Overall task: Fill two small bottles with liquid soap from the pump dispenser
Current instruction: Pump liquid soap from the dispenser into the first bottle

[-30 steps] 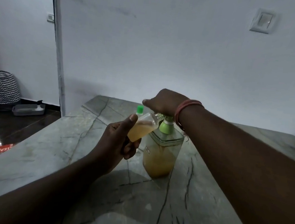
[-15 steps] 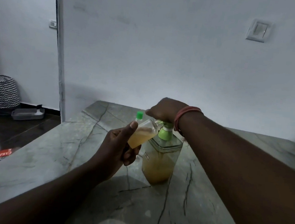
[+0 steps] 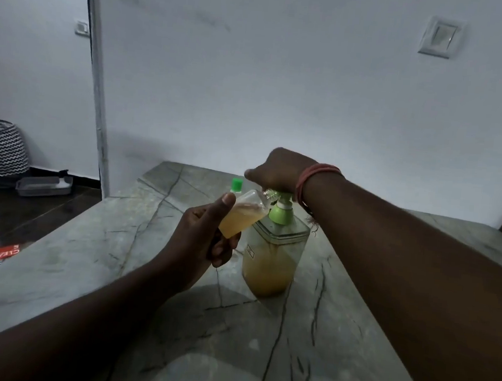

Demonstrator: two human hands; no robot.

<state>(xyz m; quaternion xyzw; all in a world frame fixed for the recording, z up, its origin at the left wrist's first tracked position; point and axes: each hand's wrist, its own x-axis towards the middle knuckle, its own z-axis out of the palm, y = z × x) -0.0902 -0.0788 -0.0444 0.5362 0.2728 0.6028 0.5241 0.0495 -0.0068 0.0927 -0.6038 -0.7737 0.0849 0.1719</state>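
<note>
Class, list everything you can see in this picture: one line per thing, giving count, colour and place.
pump dispenser: 1, clear with amber soap, green pump, on table centre
small bottle: 1, clear, part full of amber soap, tilted at the pump spout
green-capped bottle: 1, mostly hidden, behind the hand
table: 1, grey marble
basket: 1, black-white zigzag, floor left
tray: 1, grey, floor
wall switch: 1, white
left hand: holds small bottle
right hand: on pump head, red wristband

Left hand (image 3: 200, 240) grips tilted small bottle (image 3: 243, 217) at spout; right hand (image 3: 278, 171) on pump dispenser (image 3: 274, 253).
</note>
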